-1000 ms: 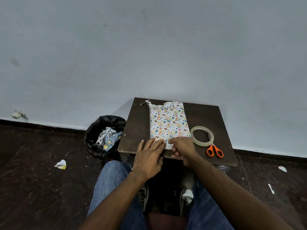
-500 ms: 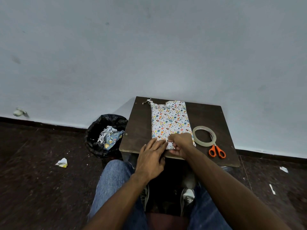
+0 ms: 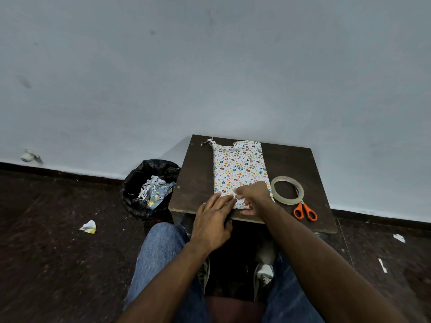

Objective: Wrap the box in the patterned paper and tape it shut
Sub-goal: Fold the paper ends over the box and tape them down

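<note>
The box [image 3: 240, 170], covered in patterned paper, lies on the table [image 3: 198, 178]. The left hand [image 3: 213, 221] presses its near end with straight fingers. The right hand [image 3: 253, 194] pinches the paper fold there (tape [image 3: 287, 190] and scissors [image 3: 305, 210] lie beside).

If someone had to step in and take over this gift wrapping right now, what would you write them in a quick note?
Left hand: fingers straight, pressing the near end of the parcel.
Right hand: fingers curled, pinching the paper fold at that same end.
Box: on the table, already covered in patterned paper along its length. Far end looks ragged and unfinished.
Tape and scissors lie right of the box, untouched.
Left to do: finish folding the near end, tape it, then fold and tape the far end.
</note>
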A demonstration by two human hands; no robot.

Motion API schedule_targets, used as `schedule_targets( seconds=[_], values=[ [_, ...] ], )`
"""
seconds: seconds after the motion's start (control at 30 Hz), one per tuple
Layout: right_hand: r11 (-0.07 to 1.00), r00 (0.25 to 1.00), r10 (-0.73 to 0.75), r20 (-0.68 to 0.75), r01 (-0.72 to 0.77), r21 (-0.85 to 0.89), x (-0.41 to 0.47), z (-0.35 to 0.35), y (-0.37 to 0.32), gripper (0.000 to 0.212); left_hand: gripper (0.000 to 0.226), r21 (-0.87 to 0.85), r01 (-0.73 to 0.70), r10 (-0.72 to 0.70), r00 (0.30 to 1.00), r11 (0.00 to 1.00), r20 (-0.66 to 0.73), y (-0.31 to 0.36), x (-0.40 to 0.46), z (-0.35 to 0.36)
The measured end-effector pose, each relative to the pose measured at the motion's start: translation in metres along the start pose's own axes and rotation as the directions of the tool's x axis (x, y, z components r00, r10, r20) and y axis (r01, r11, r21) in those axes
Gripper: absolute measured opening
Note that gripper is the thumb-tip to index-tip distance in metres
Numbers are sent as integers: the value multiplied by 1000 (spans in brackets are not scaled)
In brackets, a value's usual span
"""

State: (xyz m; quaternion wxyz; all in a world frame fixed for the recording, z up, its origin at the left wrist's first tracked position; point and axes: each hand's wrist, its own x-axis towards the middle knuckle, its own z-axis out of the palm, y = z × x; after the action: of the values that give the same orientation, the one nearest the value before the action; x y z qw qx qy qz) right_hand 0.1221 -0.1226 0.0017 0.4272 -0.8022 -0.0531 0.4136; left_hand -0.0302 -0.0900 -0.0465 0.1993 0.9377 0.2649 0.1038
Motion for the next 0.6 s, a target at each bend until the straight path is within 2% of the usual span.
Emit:
schedule_targets(
  seconds=[0.5,0.6],
  values=[
    [973,994,51,94,-29,-229,-15,-20,5,33,67,9,31,-31,999,999,36,3,1,-2],
    [956,996,4,88,22,-291,-17,-31,10,31,67,0,37,-37,999,999,26,3,0,-2]
  ],
)
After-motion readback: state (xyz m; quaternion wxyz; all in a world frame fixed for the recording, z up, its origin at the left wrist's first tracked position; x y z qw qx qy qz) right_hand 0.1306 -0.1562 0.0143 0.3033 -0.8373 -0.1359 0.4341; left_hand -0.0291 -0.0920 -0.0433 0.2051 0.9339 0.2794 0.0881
